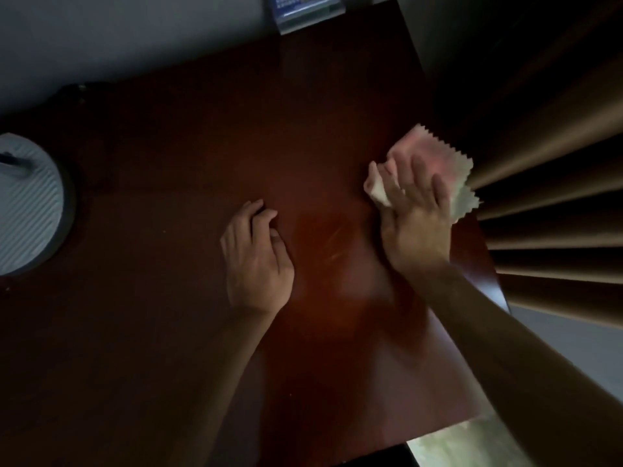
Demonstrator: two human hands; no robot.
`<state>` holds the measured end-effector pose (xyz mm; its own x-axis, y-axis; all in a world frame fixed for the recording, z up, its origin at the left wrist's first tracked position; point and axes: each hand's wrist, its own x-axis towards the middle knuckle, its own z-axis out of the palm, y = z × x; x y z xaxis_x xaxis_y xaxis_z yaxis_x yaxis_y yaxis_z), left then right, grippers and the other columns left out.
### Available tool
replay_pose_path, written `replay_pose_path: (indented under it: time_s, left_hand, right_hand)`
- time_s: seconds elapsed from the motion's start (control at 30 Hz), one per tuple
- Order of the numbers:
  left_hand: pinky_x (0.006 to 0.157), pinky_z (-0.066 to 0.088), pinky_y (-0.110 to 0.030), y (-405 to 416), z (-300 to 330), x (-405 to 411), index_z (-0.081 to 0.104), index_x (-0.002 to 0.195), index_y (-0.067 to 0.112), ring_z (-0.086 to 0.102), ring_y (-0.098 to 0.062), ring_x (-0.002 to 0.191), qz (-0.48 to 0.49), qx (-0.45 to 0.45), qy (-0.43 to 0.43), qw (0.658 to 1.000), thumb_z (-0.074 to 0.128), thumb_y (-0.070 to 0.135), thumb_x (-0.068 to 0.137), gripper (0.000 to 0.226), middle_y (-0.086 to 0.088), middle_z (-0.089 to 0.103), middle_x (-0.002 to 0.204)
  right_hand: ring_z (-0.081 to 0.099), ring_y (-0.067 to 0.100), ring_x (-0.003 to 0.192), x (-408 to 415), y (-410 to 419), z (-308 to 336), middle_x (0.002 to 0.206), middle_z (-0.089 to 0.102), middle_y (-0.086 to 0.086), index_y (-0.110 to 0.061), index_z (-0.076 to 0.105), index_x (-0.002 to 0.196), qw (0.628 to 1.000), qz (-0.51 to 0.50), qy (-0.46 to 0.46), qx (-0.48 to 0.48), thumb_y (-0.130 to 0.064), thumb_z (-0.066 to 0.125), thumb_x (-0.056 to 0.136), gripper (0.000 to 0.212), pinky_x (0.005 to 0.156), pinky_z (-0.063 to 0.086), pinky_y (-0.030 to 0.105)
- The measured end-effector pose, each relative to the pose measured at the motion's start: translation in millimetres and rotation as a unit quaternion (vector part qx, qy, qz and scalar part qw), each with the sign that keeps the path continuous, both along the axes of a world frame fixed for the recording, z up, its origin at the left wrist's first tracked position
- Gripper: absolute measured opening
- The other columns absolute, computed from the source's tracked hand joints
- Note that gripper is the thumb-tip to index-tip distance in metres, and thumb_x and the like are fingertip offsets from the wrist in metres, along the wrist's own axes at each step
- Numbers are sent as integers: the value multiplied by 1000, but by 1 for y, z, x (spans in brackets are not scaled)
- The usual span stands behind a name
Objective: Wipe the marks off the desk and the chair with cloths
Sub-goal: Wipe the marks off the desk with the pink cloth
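A dark reddish-brown desk (168, 332) fills most of the view. My right hand (416, 224) presses a pale pink and white cloth (451, 156) with zigzag edges flat onto the desk near its right edge. My left hand (258, 261) rests on the desk to the left of it, fingers curled loosely and holding nothing. Faint light streaks (337, 237) show on the shiny surface between the two hands. No chair is in view.
A round white ribbed object with a dark rim (27, 203) sits at the desk's left side. A blue-printed stand (303, 11) is at the far edge against the wall. Brown pleated curtains (556, 214) hang right beside the desk's right edge.
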<state>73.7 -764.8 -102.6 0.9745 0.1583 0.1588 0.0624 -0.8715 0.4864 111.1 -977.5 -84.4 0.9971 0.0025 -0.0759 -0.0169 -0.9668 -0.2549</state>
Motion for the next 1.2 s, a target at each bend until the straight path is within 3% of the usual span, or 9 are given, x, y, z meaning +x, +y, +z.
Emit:
replay_pose_path:
  time_s: [0.07,0.2,0.3,0.5,0.67,0.8,0.97,1.1,1.2]
  left_hand:
    - [105,39,-43,1,0,-1,62,113,7,49,-26,126,1,-6,-3,1000,48,2,90,28,-10,57,129]
    - [106,36,-41,1,-1,1,63,113,7,48,-26,127,3,-2,-1,1000,48,5,88,29,-10,57,129]
    - [108,34,-39,0,-1,0,62,114,8,47,-26,129,4,-1,3,1000,46,6,89,29,-9,57,130]
    - [112,32,-40,-2,3,-1,60,115,7,46,-26,131,4,-3,13,1000,46,1,84,35,-11,56,130]
    - [109,34,-43,1,3,0,61,114,6,47,-28,129,-2,-1,12,1000,46,7,83,34,-12,57,130]
    - [110,32,-41,0,5,-1,62,114,7,46,-27,130,1,-13,14,1000,46,4,83,35,-10,56,130]
    - [111,34,-43,-2,6,-3,61,114,8,45,-26,131,8,-16,22,1000,47,2,87,31,-10,55,132]
    - [110,32,-45,-15,7,5,62,114,10,44,-26,133,-24,-14,24,999,48,3,84,34,-9,55,134]
    - [108,33,-45,-44,8,22,63,114,11,48,-27,128,-79,-24,12,997,50,6,82,35,-8,57,130]
  right_hand:
    - [15,30,150,-22,25,-1,160,24,7,-19,31,152,1000,-23,-1,7,-15,49,88,67,120,15,52]
    - [17,34,149,-117,87,0,160,25,8,-19,38,149,995,90,18,38,-23,46,81,68,116,20,57]
    - [20,33,148,-103,69,-4,158,29,7,-23,43,147,989,146,11,34,-27,45,82,64,116,23,58]
    - [14,32,150,-33,35,-3,160,26,6,-38,42,145,998,-49,8,28,-27,51,91,56,119,12,54]
    - [13,34,150,-99,84,0,160,26,9,-33,48,142,996,35,23,77,-26,43,78,65,118,14,60]
    - [16,33,149,-70,52,-4,158,29,7,-32,48,142,994,80,3,68,-28,46,80,63,120,13,57]
    - [13,26,151,13,-15,-5,161,24,-1,-34,33,150,1000,-12,1,6,-25,42,92,60,121,11,49]
    - [11,26,151,51,-26,-4,162,21,1,-30,31,152,991,-126,11,45,-25,40,100,53,120,17,47]
    - [32,32,144,8,13,-4,159,30,7,-22,33,151,999,42,-13,27,-24,34,93,58,115,24,52]
